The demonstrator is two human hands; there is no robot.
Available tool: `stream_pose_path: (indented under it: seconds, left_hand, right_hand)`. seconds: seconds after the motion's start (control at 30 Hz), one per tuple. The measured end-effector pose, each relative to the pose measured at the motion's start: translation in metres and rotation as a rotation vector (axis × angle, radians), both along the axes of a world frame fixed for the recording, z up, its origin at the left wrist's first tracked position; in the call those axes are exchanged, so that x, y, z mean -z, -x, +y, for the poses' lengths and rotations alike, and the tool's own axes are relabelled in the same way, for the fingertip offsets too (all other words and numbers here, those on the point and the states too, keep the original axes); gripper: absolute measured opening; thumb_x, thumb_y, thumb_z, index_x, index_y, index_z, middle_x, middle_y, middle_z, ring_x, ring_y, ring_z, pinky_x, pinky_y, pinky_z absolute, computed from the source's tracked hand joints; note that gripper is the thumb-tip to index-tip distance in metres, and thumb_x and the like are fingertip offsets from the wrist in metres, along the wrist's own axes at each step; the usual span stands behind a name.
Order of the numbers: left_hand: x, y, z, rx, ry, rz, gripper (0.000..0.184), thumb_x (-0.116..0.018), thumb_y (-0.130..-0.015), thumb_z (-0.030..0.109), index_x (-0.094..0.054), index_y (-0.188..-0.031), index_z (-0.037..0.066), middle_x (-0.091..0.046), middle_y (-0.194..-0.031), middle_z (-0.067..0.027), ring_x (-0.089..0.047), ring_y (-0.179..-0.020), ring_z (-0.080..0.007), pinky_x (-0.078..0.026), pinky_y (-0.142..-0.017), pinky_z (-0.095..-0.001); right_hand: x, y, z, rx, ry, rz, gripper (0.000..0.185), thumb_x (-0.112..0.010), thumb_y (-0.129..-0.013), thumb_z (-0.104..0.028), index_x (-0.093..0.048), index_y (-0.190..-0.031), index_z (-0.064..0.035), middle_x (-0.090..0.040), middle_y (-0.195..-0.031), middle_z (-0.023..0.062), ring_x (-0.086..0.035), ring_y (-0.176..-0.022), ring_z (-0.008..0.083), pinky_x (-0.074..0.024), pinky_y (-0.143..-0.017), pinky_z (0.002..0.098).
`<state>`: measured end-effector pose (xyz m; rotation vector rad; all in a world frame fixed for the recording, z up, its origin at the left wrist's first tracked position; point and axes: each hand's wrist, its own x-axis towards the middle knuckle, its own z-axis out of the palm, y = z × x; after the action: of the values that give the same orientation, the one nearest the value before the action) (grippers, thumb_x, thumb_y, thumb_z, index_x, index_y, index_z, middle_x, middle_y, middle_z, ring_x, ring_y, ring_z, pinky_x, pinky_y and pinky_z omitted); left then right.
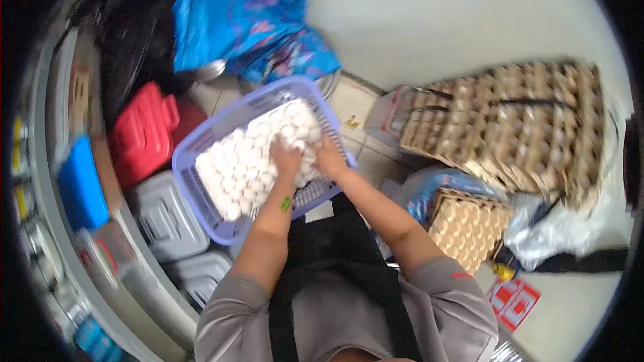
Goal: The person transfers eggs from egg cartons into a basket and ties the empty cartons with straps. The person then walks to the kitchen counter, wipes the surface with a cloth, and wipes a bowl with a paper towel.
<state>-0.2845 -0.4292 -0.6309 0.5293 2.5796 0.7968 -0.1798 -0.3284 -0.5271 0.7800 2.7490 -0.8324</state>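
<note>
A purple plastic basket (201, 127) holds a thick layer of white eggs (235, 167). Inside it, near its right side, my left hand (286, 157) reaches down among the eggs, its fingers curled against them. Close beside it, my right hand (329, 159) comes in over the basket's near right side, fingers bent around eggs. Pale eggs show in the small gap between the two hands. Blur and the eggs hide part of the fingertips. A green mark is on my left forearm.
Stacked, strapped egg trays (510, 121) stand at right, with a smaller tray stack (469, 228) nearer me. Grey lidded bins (171, 218) and a red lidded container (144, 127) line the left, beside shelving. A blue bag (241, 13) stands beyond the basket.
</note>
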Motion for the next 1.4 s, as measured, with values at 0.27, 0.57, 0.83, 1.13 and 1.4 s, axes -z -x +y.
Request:
stream_pose_path:
  seconds: [0.27, 0.57, 0.83, 1.13, 1.4]
  left_hand:
    - [-0.053, 0.030, -0.042, 0.299, 0.102, 0.028, 0.079, -0.066, -0.065, 0.031, -0.033, -0.128, -0.004, -0.036, -0.128, -0.0261, -0.029, -0.121, -0.0378, -0.021, -0.102, -0.0421]
    - [-0.151, -0.023, 0.027, 0.475, 0.054, 0.063, 0.068, -0.067, -0.064, 0.020, -0.040, -0.121, -0.005, -0.045, -0.115, -0.0255, -0.038, -0.110, -0.0386, -0.029, -0.096, -0.0426]
    - [-0.254, -0.094, 0.140, 0.709, -0.250, 0.161, 0.051, -0.063, -0.070, 0.016, -0.047, -0.115, -0.001, -0.046, -0.115, -0.0216, -0.039, -0.109, -0.0362, -0.029, -0.095, -0.0411]
    - [-0.301, -0.154, 0.190, 0.912, -0.445, 0.136, 0.039, -0.060, -0.071, 0.011, -0.051, -0.109, 0.003, -0.049, -0.113, -0.0175, -0.042, -0.108, -0.0339, -0.031, -0.094, -0.0388]
    - [-0.395, -0.193, 0.227, 1.125, -0.684, 0.166, 0.037, -0.059, -0.070, 0.004, -0.053, -0.106, 0.004, -0.048, -0.113, -0.0149, -0.043, -0.107, -0.0328, -0.033, -0.092, -0.0392]
  right_hand:
    - [-0.445, -0.234, 0.154, -0.087, 0.327, 0.773, 0.061, -0.066, -0.072, -0.040, -0.053, -0.110, 0.0044, -0.059, -0.100, 0.0164, -0.054, -0.098, 0.0259, -0.0411, -0.085, 0.0356]
    - [-0.483, -0.468, 0.451, 0.999, -0.715, 0.103, 0.038, -0.048, -0.074, -0.010, -0.056, -0.112, -0.0093, -0.059, -0.104, 0.0110, -0.056, -0.094, 0.0187, -0.0428, -0.082, 0.0294]
    - [-0.486, -0.470, 0.510, 1.027, -0.240, -0.045, 0.035, -0.058, -0.067, -0.012, -0.062, -0.102, -0.0131, -0.060, -0.081, 0.0025, -0.053, -0.070, 0.0150, -0.0448, -0.061, 0.0294]
    - [-0.480, -0.503, 0.497, 1.230, 0.106, 0.827, 0.028, -0.057, -0.076, -0.017, -0.054, -0.100, -0.0030, -0.058, -0.094, 0.0127, -0.059, -0.082, 0.0244, -0.0529, -0.067, 0.0338]
    - [-0.492, -0.482, 0.491, 1.337, 0.297, 0.904, 0.037, -0.059, -0.079, -0.032, -0.051, -0.103, -0.0052, -0.057, -0.085, 0.0144, -0.059, -0.068, 0.0267, -0.0530, -0.061, 0.0410]
